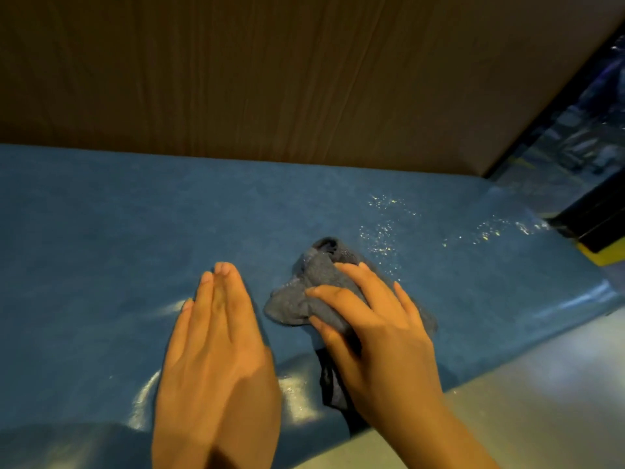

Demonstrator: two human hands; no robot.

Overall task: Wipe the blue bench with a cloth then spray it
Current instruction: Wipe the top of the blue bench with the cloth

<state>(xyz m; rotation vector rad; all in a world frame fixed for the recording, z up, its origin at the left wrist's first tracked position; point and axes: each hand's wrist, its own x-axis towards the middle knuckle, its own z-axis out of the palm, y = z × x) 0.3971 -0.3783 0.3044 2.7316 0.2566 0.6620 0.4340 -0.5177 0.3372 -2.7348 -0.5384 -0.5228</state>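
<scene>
Head view
Cloth: the grey cloth lies bunched on the blue tabletop, just right of the flat left hand, with one tail hanging over the tabletop's front edge under the right wrist.
Right hand: the right hand lies on top of the cloth with fingers spread and curled into the folds, pressing and gripping it against the tabletop.
Left hand: the left hand lies palm down on the bare tabletop just left of the cloth, fingers straight and together, holding nothing.
How the cloth handles: it looks soft, light and limp, so it will bunch and slide under the palm; a damp sheen shows on its folds. Best held from above with a broad palm over the middle, not by an edge.
How the tabletop handles: it looks smooth and glossy, likely slippery where wet.
Droplets: a scatter of shining droplets sits on the tabletop beyond and to the right of the cloth, well apart from the left hand.
Wall: a brown wood-grain panel rises along the tabletop's far edge, limiting strokes away from the cloth.
Obstruction: a dark fixture with a yellow base stands at the tabletop's right end, far right of the cloth.
Sprayer: none in view.
</scene>
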